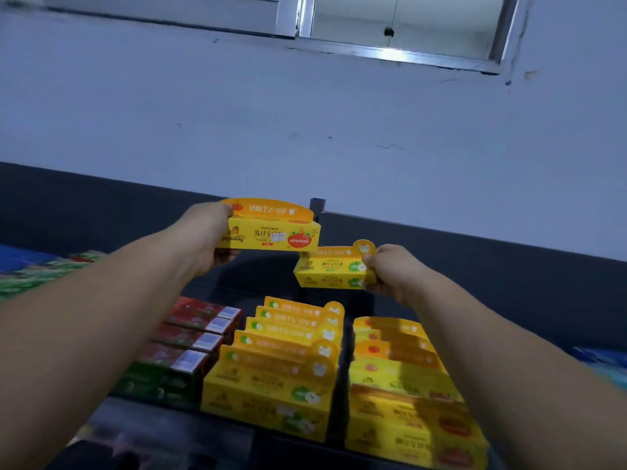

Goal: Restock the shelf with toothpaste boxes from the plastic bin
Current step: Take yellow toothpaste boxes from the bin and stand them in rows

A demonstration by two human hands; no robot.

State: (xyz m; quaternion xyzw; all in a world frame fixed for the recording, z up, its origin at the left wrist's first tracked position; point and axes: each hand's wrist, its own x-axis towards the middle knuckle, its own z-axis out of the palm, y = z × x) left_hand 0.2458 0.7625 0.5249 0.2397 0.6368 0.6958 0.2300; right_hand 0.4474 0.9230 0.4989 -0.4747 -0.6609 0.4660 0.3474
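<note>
My left hand (207, 232) grips the left end of a yellow strawberry toothpaste box (271, 228), held up above the dark shelf (492, 293). My right hand (386, 269) pinches the right end of a yellow apple toothpaste box (330, 268), a little lower and to the right. Both boxes hover over the back of the shelf. Below them stands a row of several yellow apple boxes (281, 364) and, to its right, a row of yellow strawberry boxes (403, 385). The plastic bin is out of view.
Red and green boxes (183, 351) fill the row left of the yellow ones. Blurred green and blue packs (37, 269) lie at far left, blue items (604, 364) at far right. A pale wall and a window frame (390, 35) rise behind the shelf.
</note>
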